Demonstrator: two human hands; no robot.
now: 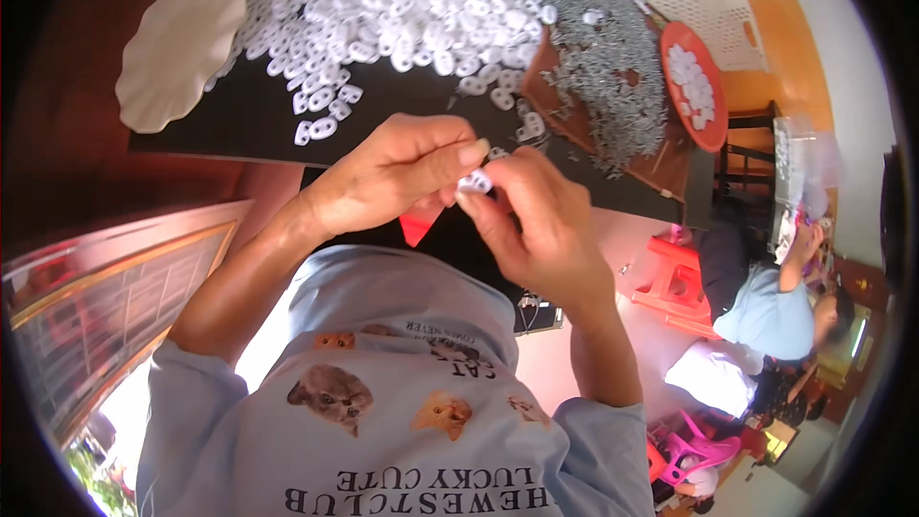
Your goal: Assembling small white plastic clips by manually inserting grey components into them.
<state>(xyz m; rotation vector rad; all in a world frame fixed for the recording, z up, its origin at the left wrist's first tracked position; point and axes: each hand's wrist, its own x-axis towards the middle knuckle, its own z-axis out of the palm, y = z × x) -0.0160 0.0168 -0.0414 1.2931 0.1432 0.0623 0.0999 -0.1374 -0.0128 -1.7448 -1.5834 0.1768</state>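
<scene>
A small white oval plastic piece with holes (475, 182) is between my two hands, just off the front edge of the dark table (239, 124). The thumb and forefinger of my right hand (546, 220) pinch it. My left hand (392, 172) is closed right beside it, thumb pressed to the bent fingers; whatever those fingers grip is hidden. Beyond my hands spreads a large heap of similar white plastic pieces (383, 10), with a few lying loose nearer me. A pile of small grey metal parts, like screws or pins (613, 67), lies to the right on a brown sheet (661, 172).
An off-white wavy-edged dish (182, 48) stands at the table's left. A red round tray (713, 124) with white pieces sits at the right, near a white perforated basket (708, 10). Red stools (675, 287) and a seated person (775, 311) are farther right.
</scene>
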